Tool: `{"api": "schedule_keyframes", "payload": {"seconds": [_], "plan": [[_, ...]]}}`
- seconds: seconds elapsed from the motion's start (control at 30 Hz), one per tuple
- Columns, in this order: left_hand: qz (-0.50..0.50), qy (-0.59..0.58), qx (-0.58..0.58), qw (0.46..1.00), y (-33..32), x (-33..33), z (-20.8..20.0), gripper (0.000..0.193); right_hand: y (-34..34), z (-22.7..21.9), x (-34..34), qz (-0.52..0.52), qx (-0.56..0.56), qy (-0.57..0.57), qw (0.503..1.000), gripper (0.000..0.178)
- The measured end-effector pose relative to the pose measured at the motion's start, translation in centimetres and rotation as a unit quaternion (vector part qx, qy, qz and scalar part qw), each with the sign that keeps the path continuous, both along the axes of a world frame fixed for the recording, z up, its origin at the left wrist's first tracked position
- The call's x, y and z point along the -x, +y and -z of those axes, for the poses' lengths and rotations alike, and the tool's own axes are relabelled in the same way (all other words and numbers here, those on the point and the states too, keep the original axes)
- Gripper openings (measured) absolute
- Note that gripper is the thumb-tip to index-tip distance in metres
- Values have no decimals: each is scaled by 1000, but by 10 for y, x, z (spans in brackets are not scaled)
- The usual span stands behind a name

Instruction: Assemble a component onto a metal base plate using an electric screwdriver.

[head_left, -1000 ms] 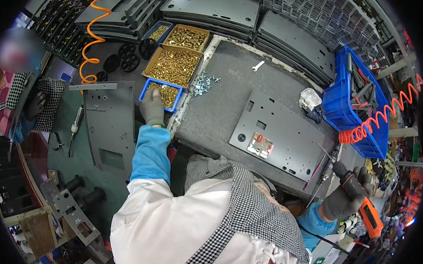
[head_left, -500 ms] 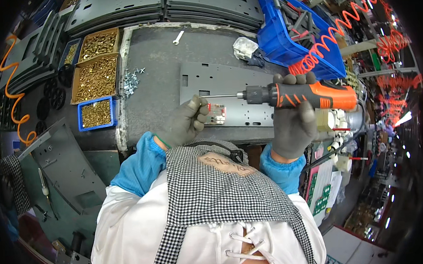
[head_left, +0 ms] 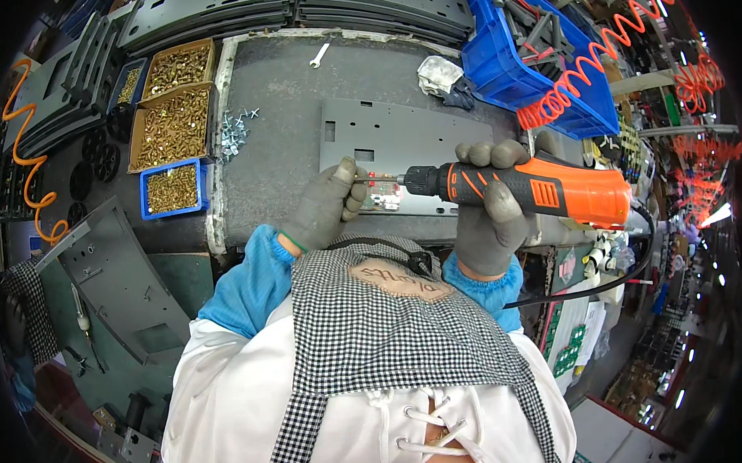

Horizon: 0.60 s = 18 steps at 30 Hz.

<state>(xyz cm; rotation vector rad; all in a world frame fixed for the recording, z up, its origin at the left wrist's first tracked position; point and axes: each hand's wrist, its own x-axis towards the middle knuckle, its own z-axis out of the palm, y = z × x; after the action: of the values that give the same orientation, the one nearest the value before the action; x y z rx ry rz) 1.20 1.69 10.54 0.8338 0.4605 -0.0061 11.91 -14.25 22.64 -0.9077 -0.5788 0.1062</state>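
We are wrapping our right hand (head_left: pixel 495 226) around an orange-black power screwdriver (head_left: pixel 581 196); our left hand (head_left: pixel 322 210) is curling at the tip of its bit (head_left: pixel 381 179), its hold unclear. Below, a grey perforated panel (head_left: pixel 416 134) is lying on the workbench (head_left: pixel 277 78), right of a screw tray (head_left: pixel 203 189).

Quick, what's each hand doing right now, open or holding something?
Left hand: closed at the tip of the bit; anything pinched can't be made out.
Right hand: closed, holding the driver.
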Motion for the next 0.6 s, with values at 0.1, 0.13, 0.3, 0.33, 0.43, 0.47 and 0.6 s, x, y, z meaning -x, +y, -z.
{"api": "schedule_keyframes", "payload": {"seconds": [0.1, 0.13, 0.3, 0.33, 0.43, 0.47, 0.6], "plan": [[9, -16, 10, 1000, 0, -1, 4, 48, 2, 5, -1, -1, 14, 6, 1000, 74], [0, -8, 14, 1000, -1, -2, 3, 47, 3, 6, -1, 10, 13, 10, 1000, 72], [-20, 20, 16, 999, 0, -4, -1, 45, 1, 5, -4, 22, 3, 16, 1000, 69], [-17, 21, 9, 1000, -1, -4, -1, 45, 2, 7, -7, 24, 4, 17, 1000, 68], [-11, 32, -4, 999, -1, -7, -1, 44, 3, 10, -7, 34, 7, 27, 999, 67], [-12, 43, -10, 999, -1, -7, -1, 43, 3, 11, -7, 39, 9, 37, 999, 67], [-13, 55, 3, 998, -3, -10, 3, 43, 5, 12, -7, 54, 35, 54, 996, 66]]}}
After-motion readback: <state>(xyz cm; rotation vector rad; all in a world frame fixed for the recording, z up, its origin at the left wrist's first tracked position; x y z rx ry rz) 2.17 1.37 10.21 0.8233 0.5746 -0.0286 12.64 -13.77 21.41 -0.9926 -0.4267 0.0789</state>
